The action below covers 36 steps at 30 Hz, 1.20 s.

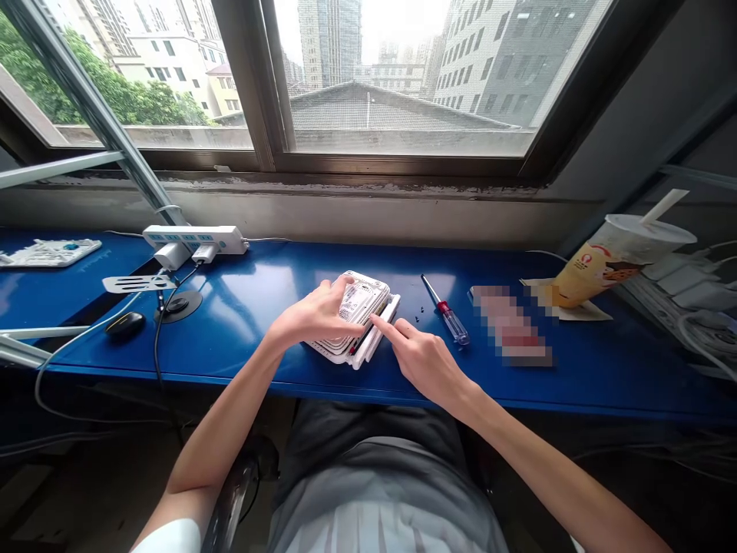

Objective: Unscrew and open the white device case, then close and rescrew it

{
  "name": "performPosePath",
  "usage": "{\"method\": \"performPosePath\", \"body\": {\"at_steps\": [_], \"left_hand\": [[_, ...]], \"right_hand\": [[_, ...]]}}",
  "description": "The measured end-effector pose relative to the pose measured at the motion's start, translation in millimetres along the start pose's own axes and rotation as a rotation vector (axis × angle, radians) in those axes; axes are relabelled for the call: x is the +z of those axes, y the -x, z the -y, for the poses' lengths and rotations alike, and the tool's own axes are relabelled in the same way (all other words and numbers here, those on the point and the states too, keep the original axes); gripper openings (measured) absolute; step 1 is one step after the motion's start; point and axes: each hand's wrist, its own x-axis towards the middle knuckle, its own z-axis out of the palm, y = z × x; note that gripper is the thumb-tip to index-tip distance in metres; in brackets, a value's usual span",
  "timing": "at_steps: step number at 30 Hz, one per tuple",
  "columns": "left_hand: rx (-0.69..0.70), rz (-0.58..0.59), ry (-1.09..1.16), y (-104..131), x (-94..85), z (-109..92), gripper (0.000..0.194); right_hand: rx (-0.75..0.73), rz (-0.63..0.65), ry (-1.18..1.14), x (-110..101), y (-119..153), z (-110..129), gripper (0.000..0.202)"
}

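A white boxy plastic device point(360, 298) with ridged, vented faces and a printed label rests tilted on the blue desk. Along its right side a white plastic panel point(383, 332) stands apart, with a gap showing a little dark and red inside. My left hand point(319, 311) grips the device from the left, its thumb along the near side and its fingers over the far side. With its index finger stretched to the gap edge, my right hand point(423, 355) touches the device; its other fingers are curled. To the right lie small dark screws point(420, 313) and a screwdriver point(447, 316) with a clear and red handle.
A blurred-out flat object point(512, 326) lies right of the screwdriver, with a drink cup point(610, 261) and straw behind it. On the left are a power strip point(196, 240), cables, a black mouse point(125, 326) and a metal frame post point(123, 138). The desk's front edge point(253, 380) runs before my lap.
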Motion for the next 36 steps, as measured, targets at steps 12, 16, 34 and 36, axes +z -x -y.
{"method": "performPosePath", "body": {"at_steps": [12, 16, 34, 36], "left_hand": [[0.027, 0.231, -0.072, -18, -31.2, 8, 0.115], [0.057, 0.223, 0.027, -19, -35.9, 11, 0.121], [-0.280, -0.213, -0.104, -17, -40.7, 46, 0.073], [-0.336, -0.202, -0.122, -22, -35.4, 45, 0.074]], "right_hand": [[0.344, 0.038, -0.166, -49, 0, -38, 0.048], [0.385, 0.051, -0.196, -54, -3, -50, 0.039], [0.198, 0.234, -0.154, -60, -37, -31, 0.047], [0.198, 0.222, -0.149, -57, -39, -28, 0.045]]}}
